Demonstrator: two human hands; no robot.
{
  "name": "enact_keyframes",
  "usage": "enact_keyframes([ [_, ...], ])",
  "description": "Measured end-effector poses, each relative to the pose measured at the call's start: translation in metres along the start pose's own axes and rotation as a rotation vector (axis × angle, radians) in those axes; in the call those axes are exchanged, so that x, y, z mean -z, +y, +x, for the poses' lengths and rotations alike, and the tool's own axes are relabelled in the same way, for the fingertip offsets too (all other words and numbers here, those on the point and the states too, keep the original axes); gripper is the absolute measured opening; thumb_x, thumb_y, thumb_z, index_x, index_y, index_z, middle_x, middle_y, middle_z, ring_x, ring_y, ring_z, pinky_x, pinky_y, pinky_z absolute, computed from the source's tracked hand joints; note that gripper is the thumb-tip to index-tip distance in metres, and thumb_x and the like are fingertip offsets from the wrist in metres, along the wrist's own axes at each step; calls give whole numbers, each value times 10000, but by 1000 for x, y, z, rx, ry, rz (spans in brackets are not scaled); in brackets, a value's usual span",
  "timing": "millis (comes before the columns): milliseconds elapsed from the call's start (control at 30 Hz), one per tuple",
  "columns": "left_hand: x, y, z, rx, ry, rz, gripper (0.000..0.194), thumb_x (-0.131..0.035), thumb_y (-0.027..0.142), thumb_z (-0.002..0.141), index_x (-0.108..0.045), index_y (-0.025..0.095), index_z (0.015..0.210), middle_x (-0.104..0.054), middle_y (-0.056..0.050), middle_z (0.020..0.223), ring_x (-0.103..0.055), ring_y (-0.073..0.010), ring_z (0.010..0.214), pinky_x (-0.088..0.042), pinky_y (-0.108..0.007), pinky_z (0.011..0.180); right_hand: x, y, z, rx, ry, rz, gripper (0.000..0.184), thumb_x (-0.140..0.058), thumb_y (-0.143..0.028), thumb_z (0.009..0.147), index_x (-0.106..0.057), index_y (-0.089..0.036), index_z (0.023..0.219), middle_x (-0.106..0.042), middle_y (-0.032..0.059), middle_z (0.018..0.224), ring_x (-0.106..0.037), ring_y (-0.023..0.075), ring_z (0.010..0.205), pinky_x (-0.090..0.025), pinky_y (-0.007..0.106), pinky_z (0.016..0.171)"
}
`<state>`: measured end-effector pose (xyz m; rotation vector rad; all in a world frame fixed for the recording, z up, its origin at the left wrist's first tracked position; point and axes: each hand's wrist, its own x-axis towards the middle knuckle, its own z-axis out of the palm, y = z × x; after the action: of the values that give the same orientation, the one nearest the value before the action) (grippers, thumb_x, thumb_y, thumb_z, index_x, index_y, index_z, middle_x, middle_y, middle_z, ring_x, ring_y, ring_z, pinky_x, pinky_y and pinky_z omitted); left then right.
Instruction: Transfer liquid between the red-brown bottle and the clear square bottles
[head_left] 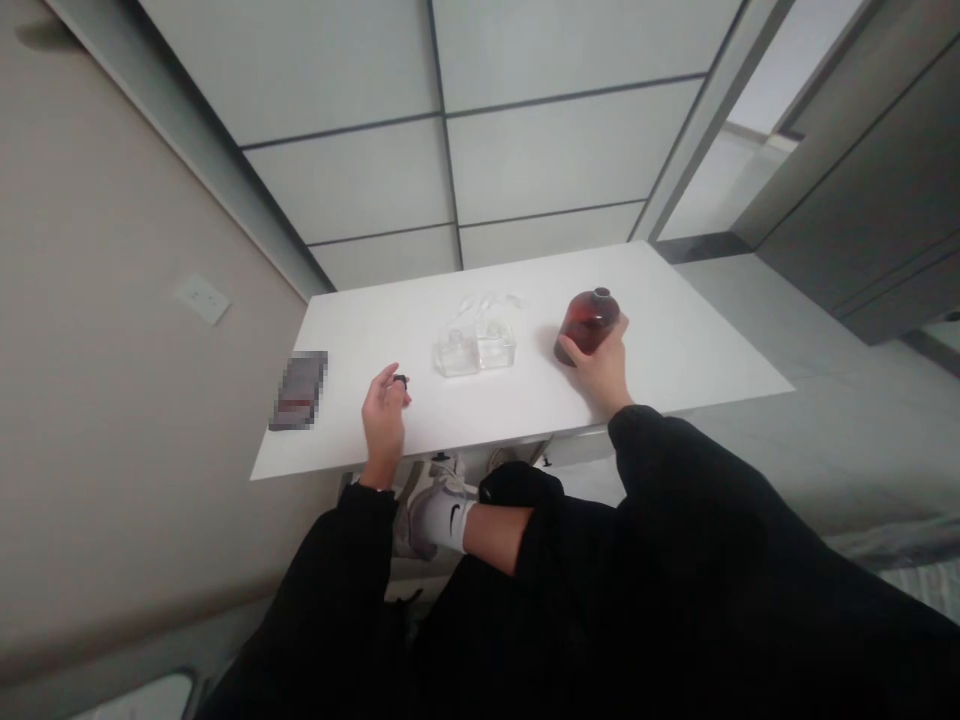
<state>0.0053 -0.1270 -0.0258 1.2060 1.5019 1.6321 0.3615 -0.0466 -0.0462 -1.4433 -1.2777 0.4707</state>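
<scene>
My right hand (602,372) is wrapped round a reddish-brown bottle (583,325), which stands on the right half of the white table (660,300). The bottle's narrow mouth is uncovered. Over the left half of the table, my left hand (384,410) pinches a small black cap (401,382) between thumb and fingers. Between my hands stand two clear containers side by side, a left one (457,352) and a right one (496,346). Some thin transparent pieces (487,302) lie just behind them; their kind is hard to make out.
A blurred-out dark rectangular object (299,390) lies at the table's left edge. White panels with dark strips (525,160) rise behind the table. A wall with a socket (203,299) is on the left. My legs and shoes are below the front edge.
</scene>
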Motion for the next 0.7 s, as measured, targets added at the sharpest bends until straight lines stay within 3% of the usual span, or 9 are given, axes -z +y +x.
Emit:
enact_keyframes([
  [133,6,3,-6,11,-7,52,453,-765,535,878,-773,161,1133,-672,-23,805,-623,-152,763,-522,-265,726,2,2,-3,-16,2,-9,930,-847,-537,704,-376,-199,1432,-641,198,1368,-674,343,1219,-499,610,1126],
  [267,12,10,-17,-40,-107,127,368,-766,556,908,-800,217,1047,-766,-74,1028,-714,-200,919,-575,-298,812,6,1,-9,-58,4,-20,924,-857,-572,724,-368,-221,1425,-659,171,1324,-695,339,1193,-548,622,1075],
  [333,8,19,-24,-70,-218,160,295,-731,514,960,-807,253,1073,-772,-90,1169,-730,-215,1041,-585,-276,805,7,-1,-12,-80,0,-20,930,-874,-573,720,-367,-221,1416,-656,175,1326,-696,339,1208,-562,613,1069],
  [400,-2,31,-30,-84,-389,191,244,-714,484,986,-806,282,1088,-752,-98,1317,-738,-217,1097,-600,-262,790,8,-3,-14,-92,4,-19,939,-888,-571,710,-370,-221,1410,-652,177,1337,-699,334,1209,-554,614,1094],
  [500,-26,49,-35,-146,-595,155,283,-718,523,977,-796,289,1115,-646,-121,1529,-771,-179,951,-627,-265,760,9,-5,-15,-121,34,-44,934,-896,-599,689,-403,-219,1386,-642,185,1359,-704,343,1199,-562,629,1086],
  [600,-53,59,-33,-173,-681,151,235,-746,444,973,-782,264,1120,-462,-155,1695,-780,-156,883,-649,-296,805,10,-6,-15,-171,38,-69,941,-892,-653,660,-432,-214,1354,-669,179,1281,-727,350,1073,-611,643,962],
  [700,-74,60,-30,-143,-696,206,172,-779,296,946,-782,257,1114,-285,-150,1778,-796,-197,996,-655,-321,837,10,-6,-14,-179,43,-92,937,-886,-685,645,-444,-227,1332,-671,157,1249,-719,338,1034,-604,638,947],
])
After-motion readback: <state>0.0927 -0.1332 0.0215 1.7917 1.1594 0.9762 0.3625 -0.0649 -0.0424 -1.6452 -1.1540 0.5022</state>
